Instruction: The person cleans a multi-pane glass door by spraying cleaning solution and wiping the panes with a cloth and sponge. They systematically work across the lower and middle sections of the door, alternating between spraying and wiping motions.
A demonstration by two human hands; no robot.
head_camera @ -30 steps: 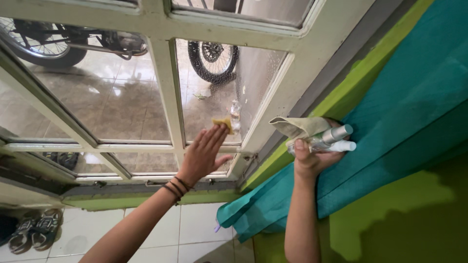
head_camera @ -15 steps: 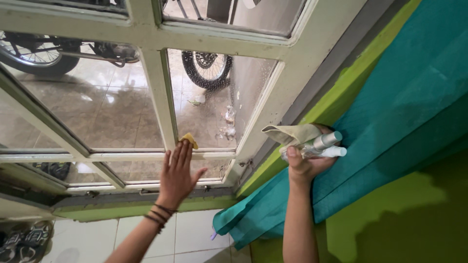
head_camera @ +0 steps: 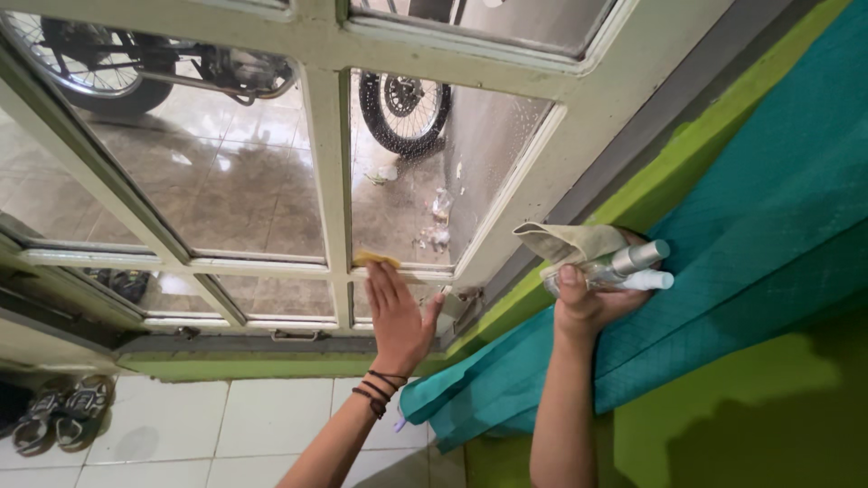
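My left hand point(head_camera: 396, 318) presses flat against the bottom of the window pane point(head_camera: 425, 172), fingers together, with a small yellow sponge point(head_camera: 375, 259) under the fingertips. The pane sits in a cream window frame point(head_camera: 330, 181) and carries water drops. My right hand point(head_camera: 592, 294) is closed around a clear spray bottle point(head_camera: 624, 267) and a beige cloth point(head_camera: 565, 240), and it holds back a teal curtain point(head_camera: 723, 244) against the wall.
Green wall point(head_camera: 723, 407) lies at the lower right, white floor tiles point(head_camera: 226, 425) below the window. A pair of sandals point(head_camera: 54, 411) sits at the lower left. Outside the glass a motorcycle's wheels point(head_camera: 402, 108) stand on wet tiles.
My left hand with the sponge slid down from the middle of the pane to its bottom rail, swinging left then back right. The right hand kept its grip.
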